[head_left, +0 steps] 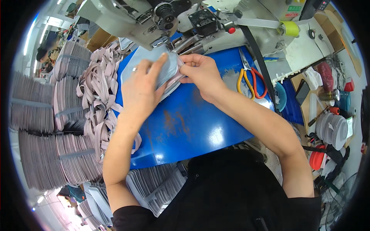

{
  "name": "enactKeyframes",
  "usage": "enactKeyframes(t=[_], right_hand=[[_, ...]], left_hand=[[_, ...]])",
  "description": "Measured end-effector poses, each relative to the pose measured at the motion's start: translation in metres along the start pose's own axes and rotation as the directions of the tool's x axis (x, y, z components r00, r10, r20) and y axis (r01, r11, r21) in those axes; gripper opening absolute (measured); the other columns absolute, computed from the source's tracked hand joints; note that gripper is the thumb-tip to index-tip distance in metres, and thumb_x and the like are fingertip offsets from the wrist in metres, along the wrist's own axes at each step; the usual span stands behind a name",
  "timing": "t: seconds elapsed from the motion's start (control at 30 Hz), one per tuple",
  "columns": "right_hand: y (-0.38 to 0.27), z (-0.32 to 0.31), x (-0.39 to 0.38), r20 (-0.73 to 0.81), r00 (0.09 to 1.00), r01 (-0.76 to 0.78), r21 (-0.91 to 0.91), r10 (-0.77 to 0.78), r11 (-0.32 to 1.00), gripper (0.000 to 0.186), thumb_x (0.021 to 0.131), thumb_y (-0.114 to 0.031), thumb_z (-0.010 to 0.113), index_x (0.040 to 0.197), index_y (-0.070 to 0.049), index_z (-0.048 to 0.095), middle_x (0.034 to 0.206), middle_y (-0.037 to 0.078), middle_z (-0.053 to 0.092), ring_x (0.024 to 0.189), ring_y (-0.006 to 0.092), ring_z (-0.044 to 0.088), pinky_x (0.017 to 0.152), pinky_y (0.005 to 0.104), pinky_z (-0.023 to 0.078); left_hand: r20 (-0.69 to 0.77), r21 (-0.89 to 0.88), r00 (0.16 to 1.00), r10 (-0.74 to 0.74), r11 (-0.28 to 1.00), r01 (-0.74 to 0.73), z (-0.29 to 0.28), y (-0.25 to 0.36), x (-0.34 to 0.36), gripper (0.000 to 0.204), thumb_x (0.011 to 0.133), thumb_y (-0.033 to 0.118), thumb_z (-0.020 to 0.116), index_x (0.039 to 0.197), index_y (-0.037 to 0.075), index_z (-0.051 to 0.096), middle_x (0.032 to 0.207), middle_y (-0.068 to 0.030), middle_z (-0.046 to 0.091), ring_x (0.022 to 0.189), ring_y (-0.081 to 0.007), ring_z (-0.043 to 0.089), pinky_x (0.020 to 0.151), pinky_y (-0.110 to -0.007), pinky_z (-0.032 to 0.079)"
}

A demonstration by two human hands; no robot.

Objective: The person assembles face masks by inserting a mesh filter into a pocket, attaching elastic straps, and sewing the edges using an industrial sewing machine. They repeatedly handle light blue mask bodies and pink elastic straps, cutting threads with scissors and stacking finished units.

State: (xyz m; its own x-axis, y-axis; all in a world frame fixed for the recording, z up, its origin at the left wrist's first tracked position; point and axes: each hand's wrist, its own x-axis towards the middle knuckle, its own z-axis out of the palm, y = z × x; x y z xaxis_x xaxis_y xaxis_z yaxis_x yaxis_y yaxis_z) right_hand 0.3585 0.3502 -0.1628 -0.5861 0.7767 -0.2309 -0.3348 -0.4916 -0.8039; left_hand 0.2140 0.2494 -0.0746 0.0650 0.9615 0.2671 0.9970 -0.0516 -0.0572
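Observation:
A pale blue-grey padded panel (169, 71) with a pinkish edge rests on the blue table surface (185, 123), its far end by the needle area of a sewing machine (135, 19). My left hand (138, 90), wearing a ring and slightly blurred, lies across the panel with fingers stretched out. At the panel's right edge, my right hand (204, 75) pinches the pinkish edging between thumb and fingers. Its fingertips partly cover that spot. To the right lie scissors (250, 79) with one orange and one red handle loop, blades pointing away from me.
A heap of pinkish strips (102, 77) hangs along the table's left side. Bundled stacks of grey panels (36, 104) stand farther left, with another stack (154, 184) below the near edge. A blue basket (280, 96) and a cluttered side shelf (327, 100) are at right.

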Motion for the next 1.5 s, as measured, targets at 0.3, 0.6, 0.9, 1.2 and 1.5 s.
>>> enactKeyframes(t=[0.3, 0.6, 0.9, 1.2, 1.5], right_hand=[[0.006, 0.012, -0.010, -0.052, 0.984, 0.132, -0.422, -0.170, 0.897, 0.036, 0.083, -0.003, 0.079, 0.118, 0.000, 0.070, 0.099, 0.003, 0.070, 0.086, 0.0116, 0.062, 0.077, 0.0283, 0.054], [-0.013, -0.001, -0.020, -0.005, 0.999, -0.032, -0.250, 0.032, 0.968, 0.030, 0.090, -0.009, 0.077, 0.120, -0.007, 0.076, 0.101, 0.000, 0.072, 0.089, 0.0096, 0.067, 0.075, 0.0283, 0.055], [-0.009, 0.023, -0.002, -0.149, 0.989, -0.003, -0.065, -0.006, 0.998, 0.024, 0.087, -0.008, 0.080, 0.108, 0.001, 0.074, 0.094, 0.005, 0.073, 0.078, 0.0101, 0.065, 0.065, 0.0271, 0.053], [-0.017, 0.013, -0.003, -0.163, 0.983, -0.111, -0.178, 0.082, 0.978, 0.027, 0.085, -0.012, 0.081, 0.108, 0.001, 0.073, 0.094, 0.006, 0.074, 0.084, 0.0133, 0.069, 0.069, 0.0319, 0.057], [-0.015, 0.017, 0.000, -0.160, 0.985, -0.063, -0.031, 0.057, 0.998, 0.020, 0.088, -0.014, 0.081, 0.102, -0.001, 0.075, 0.094, 0.006, 0.076, 0.084, 0.0130, 0.071, 0.069, 0.0309, 0.057]], left_hand=[[0.125, 0.115, 0.969, 0.213, 0.967, -0.227, -0.017, -0.017, -0.015, 0.068, 0.088, 0.010, 0.075, 0.152, 0.027, 0.060, 0.082, -0.0087, 0.056, 0.061, -0.0285, 0.066, 0.058, -0.043, 0.056], [0.263, 0.122, 0.920, 0.289, 0.937, -0.329, -0.047, -0.021, 0.008, 0.060, 0.086, 0.010, 0.074, 0.143, 0.025, 0.069, 0.082, -0.0093, 0.060, 0.061, -0.0290, 0.066, 0.058, -0.042, 0.057], [0.305, 0.191, 0.894, 0.328, 0.899, -0.395, -0.045, -0.027, 0.035, 0.048, 0.088, 0.010, 0.067, 0.136, 0.013, 0.072, 0.086, -0.0148, 0.065, 0.066, -0.0305, 0.071, 0.060, -0.042, 0.058], [0.378, 0.202, 0.841, 0.388, 0.852, -0.484, -0.053, -0.021, 0.046, 0.039, 0.092, 0.011, 0.062, 0.129, 0.007, 0.073, 0.091, -0.0191, 0.069, 0.071, -0.0329, 0.075, 0.062, -0.043, 0.060], [0.384, 0.292, 0.845, 0.371, 0.820, -0.493, -0.048, -0.007, 0.051, 0.024, 0.099, 0.011, 0.062, 0.115, -0.002, 0.074, 0.086, -0.0161, 0.073, 0.070, -0.0294, 0.076, 0.057, -0.037, 0.061]])
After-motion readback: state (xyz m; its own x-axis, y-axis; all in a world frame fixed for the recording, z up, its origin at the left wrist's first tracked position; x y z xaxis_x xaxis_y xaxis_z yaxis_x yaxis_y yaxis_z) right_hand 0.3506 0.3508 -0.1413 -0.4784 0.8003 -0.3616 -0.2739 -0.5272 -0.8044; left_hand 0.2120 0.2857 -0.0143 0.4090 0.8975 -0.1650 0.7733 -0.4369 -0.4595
